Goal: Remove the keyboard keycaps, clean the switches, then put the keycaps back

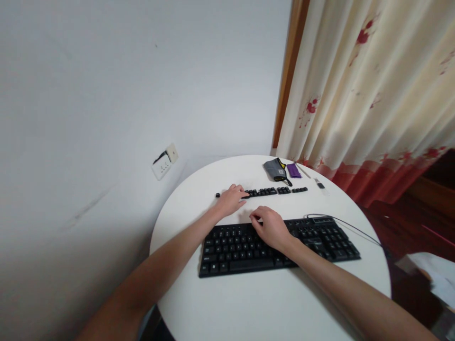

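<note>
A row of loose black keycaps [266, 192] lies on the white round table [249, 303]. My left hand [231, 200] rests over the left part of that row, fingers stretched out and apart, covering some of the caps. A single keycap [217, 194] sits just left of it. Nearer to me lies a black keyboard [245, 253]. Over its upper middle is my right hand [272, 228], with thumb and fingers curled together. Whatever is between those fingertips is too small or hidden to make out.
Towards the back right of the table are a grey pouch [275, 169], a purple cloth [294, 170], a thin stick [303, 170] and a small clear-and-black item [320, 185]. The keyboard's cable [350, 224] runs off the right edge. A wall socket [161, 166] and curtain [355, 94] stand behind.
</note>
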{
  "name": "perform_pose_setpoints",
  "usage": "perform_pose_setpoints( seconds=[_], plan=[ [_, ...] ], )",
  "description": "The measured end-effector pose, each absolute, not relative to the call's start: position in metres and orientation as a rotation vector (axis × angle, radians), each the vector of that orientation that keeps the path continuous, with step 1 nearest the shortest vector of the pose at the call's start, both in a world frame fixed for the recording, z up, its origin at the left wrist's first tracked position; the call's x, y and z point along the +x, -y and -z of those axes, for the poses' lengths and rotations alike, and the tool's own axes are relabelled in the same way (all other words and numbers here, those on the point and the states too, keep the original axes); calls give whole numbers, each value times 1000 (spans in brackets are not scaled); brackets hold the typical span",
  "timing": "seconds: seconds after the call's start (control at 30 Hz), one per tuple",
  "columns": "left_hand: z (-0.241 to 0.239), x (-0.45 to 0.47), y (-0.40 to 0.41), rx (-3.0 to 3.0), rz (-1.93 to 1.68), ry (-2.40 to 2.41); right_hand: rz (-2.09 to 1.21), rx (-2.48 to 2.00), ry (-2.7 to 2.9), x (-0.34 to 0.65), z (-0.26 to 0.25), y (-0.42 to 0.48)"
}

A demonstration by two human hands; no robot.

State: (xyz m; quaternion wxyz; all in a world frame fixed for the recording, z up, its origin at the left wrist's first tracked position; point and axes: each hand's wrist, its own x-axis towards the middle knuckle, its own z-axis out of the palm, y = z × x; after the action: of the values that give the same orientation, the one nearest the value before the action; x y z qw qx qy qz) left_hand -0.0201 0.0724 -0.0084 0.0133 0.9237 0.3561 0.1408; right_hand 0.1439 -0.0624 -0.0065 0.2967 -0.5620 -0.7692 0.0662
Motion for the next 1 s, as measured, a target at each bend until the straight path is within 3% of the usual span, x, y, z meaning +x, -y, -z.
perform_pose_setpoints(
  seconds=[0.57, 1.0],
  plan=[
    [2, -26, -71, 2714, -439, -948, -218, -1566, 2089, 153, 4, 15],
    [-16, -40, -55, 2249, -417, -921, -483, -1425, 2079, 155, 13, 8]
  ],
)
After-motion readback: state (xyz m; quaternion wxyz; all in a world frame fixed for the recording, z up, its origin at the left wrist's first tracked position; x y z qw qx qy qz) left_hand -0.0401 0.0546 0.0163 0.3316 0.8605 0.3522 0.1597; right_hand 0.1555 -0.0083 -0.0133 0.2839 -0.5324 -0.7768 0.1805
